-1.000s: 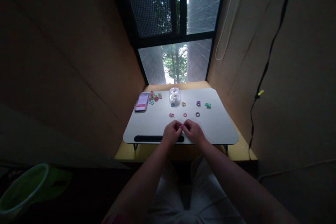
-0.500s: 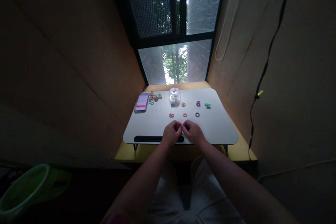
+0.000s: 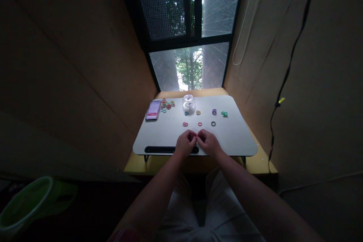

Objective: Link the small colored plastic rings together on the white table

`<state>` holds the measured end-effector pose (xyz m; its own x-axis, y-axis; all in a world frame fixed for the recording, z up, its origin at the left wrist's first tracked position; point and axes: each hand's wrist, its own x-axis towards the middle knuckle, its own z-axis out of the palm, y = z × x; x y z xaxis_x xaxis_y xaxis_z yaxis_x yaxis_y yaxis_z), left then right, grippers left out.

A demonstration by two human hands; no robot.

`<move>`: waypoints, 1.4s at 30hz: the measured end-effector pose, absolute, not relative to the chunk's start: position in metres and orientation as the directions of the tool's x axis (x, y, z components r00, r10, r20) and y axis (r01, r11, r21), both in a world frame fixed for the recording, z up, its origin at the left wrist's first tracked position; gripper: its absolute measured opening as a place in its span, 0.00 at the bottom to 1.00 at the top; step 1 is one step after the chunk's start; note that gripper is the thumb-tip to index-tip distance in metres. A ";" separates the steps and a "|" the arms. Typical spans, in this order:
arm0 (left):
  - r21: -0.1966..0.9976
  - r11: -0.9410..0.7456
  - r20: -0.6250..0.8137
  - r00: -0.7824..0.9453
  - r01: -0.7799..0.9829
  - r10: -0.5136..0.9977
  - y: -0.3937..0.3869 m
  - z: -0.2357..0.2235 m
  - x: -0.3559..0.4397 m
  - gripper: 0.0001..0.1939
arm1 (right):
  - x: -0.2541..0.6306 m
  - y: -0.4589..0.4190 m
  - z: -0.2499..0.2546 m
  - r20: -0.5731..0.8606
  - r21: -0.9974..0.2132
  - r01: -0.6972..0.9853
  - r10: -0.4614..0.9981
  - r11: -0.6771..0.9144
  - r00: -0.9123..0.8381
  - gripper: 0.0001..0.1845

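Note:
My left hand (image 3: pixel 185 144) and my right hand (image 3: pixel 209 142) rest close together at the near edge of a white lap table (image 3: pixel 235 136). Both are curled, fingertips pinched toward each other over something tiny and reddish that I cannot make out. Just beyond them lie three small coloured rings in a row: pink (image 3: pixel 185 124), red (image 3: pixel 200 124) and dark (image 3: pixel 213 123). Farther back are a yellow ring (image 3: pixel 198 112), a purple one (image 3: pixel 214 112) and a green one (image 3: pixel 224 114).
A small clear jar (image 3: pixel 188 103) stands at the back middle. A pile of several coloured rings (image 3: pixel 167 105) lies beside a blurred phone-like object (image 3: pixel 153 110) at back left. A window is behind, wooden walls on both sides, a green basin (image 3: pixel 25 206) at lower left.

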<state>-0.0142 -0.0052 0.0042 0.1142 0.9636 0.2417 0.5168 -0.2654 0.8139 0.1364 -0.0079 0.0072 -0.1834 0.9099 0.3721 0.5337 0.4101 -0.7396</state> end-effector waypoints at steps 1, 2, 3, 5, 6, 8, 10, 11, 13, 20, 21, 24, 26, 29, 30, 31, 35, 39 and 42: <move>0.814 -0.263 0.240 0.112 0.517 0.964 -0.005 0.004 -0.014 0.06 | 0.136 -0.008 0.007 0.373 -0.736 0.538 0.909 0.411 -0.184 0.07; 0.814 -0.261 0.239 0.111 0.519 0.965 -0.006 0.004 -0.014 0.06 | 0.136 -0.008 0.007 0.375 -0.733 0.542 0.909 0.411 -0.183 0.07; 0.813 -0.262 0.239 0.112 0.520 0.964 -0.006 0.004 -0.014 0.06 | 0.136 -0.007 0.006 0.376 -0.728 0.549 0.909 0.411 -0.181 0.07; 0.810 -0.266 0.245 0.111 0.522 0.963 -0.006 0.004 -0.014 0.06 | 0.136 -0.006 0.004 0.378 -0.719 0.564 0.909 0.406 -0.174 0.07; 0.809 -0.269 0.247 0.113 0.523 0.962 -0.005 0.003 -0.014 0.06 | 0.135 -0.006 0.003 0.380 -0.714 0.571 0.909 0.405 -0.170 0.07; 0.808 -0.270 0.249 0.112 0.524 0.962 -0.005 0.003 -0.014 0.06 | 0.135 -0.005 0.001 0.382 -0.707 0.581 0.909 0.402 -0.165 0.08; 0.809 -0.265 0.245 0.110 0.524 0.963 -0.004 0.003 -0.014 0.06 | 0.134 -0.004 0.001 0.383 -0.706 0.586 0.910 0.398 -0.158 0.08; 0.811 -0.263 0.243 0.109 0.523 0.964 -0.004 0.003 -0.013 0.06 | 0.134 -0.004 0.001 0.383 -0.706 0.586 0.911 0.397 -0.155 0.08; 0.815 -0.262 0.242 0.107 0.516 0.964 -0.005 0.003 -0.013 0.06 | 0.134 -0.005 0.001 0.384 -0.707 0.587 0.911 0.394 -0.149 0.08; 0.819 -0.268 0.250 0.104 0.508 0.963 -0.004 0.004 -0.013 0.07 | 0.133 -0.005 0.002 0.376 -0.705 0.593 0.914 0.388 -0.151 0.08; 0.821 -0.268 0.249 0.105 0.504 0.963 -0.004 0.004 -0.014 0.07 | 0.133 -0.005 0.002 0.377 -0.706 0.592 0.914 0.389 -0.151 0.08; 0.828 -0.257 0.244 0.094 0.497 0.965 -0.004 0.003 -0.014 0.08 | 0.133 -0.005 0.002 0.377 -0.706 0.592 0.914 0.390 -0.153 0.08; 0.833 -0.256 0.242 0.093 0.490 0.966 -0.005 0.004 -0.014 0.08 | 0.134 -0.006 0.003 0.378 -0.704 0.593 0.913 0.392 -0.154 0.08; 0.842 -0.262 0.245 0.098 0.473 0.965 -0.006 0.006 -0.014 0.09 | 0.134 -0.006 0.003 0.381 -0.702 0.595 0.912 0.392 -0.151 0.08; 0.845 -0.260 0.243 0.099 0.467 0.965 -0.006 0.006 -0.014 0.09 | 0.134 -0.006 0.003 0.381 -0.702 0.595 0.912 0.391 -0.149 0.08; 0.849 -0.257 0.238 0.099 0.462 0.966 -0.006 0.006 -0.013 0.09 | 0.134 -0.006 0.003 0.382 -0.703 0.595 0.913 0.390 -0.147 0.08; 0.853 -0.250 0.231 0.096 0.459 0.968 -0.006 0.006 -0.013 0.09 | 0.134 -0.006 0.003 0.386 -0.703 0.592 0.911 0.394 -0.147 0.07; 0.849 -0.249 0.232 0.094 0.466 0.968 -0.005 0.005 -0.013 0.09 | 0.133 -0.005 0.004 0.396 -0.701 0.588 0.906 0.404 -0.151 0.07; 0.853 -0.241 0.223 0.093 0.464 0.970 -0.005 0.005 -0.012 0.09 | 0.133 -0.006 0.004 0.397 -0.703 0.586 0.906 0.404 -0.148 0.07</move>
<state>-0.0124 -0.0054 0.0049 0.0934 0.9703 0.2229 0.4639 -0.2405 0.8526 0.1332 -0.0057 0.0038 -0.1482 0.9058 0.3969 0.5861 0.4037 -0.7025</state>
